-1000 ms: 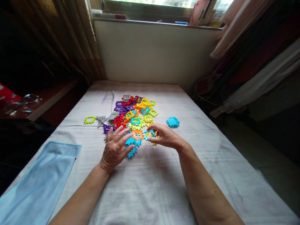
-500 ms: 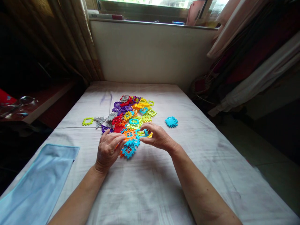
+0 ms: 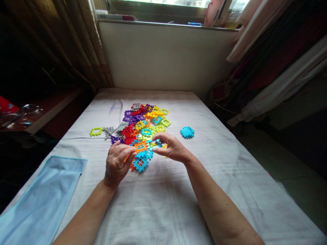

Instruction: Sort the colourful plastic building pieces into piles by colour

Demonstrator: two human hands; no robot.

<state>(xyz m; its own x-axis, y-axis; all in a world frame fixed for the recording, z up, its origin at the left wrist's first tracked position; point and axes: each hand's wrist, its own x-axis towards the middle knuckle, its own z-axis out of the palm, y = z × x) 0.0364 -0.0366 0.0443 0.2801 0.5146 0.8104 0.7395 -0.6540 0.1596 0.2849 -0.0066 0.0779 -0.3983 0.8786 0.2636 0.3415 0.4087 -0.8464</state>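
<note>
My left hand point(image 3: 119, 161) pinches the left edge of an orange interlocking window tile point(image 3: 141, 146) with a toothed rim. Across from it, my right hand point(image 3: 172, 148) has thumb and forefinger curved around a blue interlocking tile point(image 3: 150, 144), beside the orange one. The fingers partly cover that tile, and whether the two are joined is unclear. Just below lies another blue tile point(image 3: 140, 164) with a window grid, over some orange. Behind both hands spreads a heap of toothed plastic tiles, among them a red tile point(image 3: 129, 139), a purple tile point(image 3: 128, 114) and a yellow tile point(image 3: 139, 125).
A round blue toothed piece point(image 3: 187, 132) lies apart on the right of the sheet-covered surface point(image 3: 153, 211). At left are a green frame tile point(image 3: 96, 131), grey pieces point(image 3: 109, 132) and a light blue cloth point(image 3: 48, 194). A wall point(image 3: 163, 58) stands beyond.
My hands stay nearly in place. The orange tile has tilted and shifted slightly left, and the right fingertips have moved a little around the blue tile.
</note>
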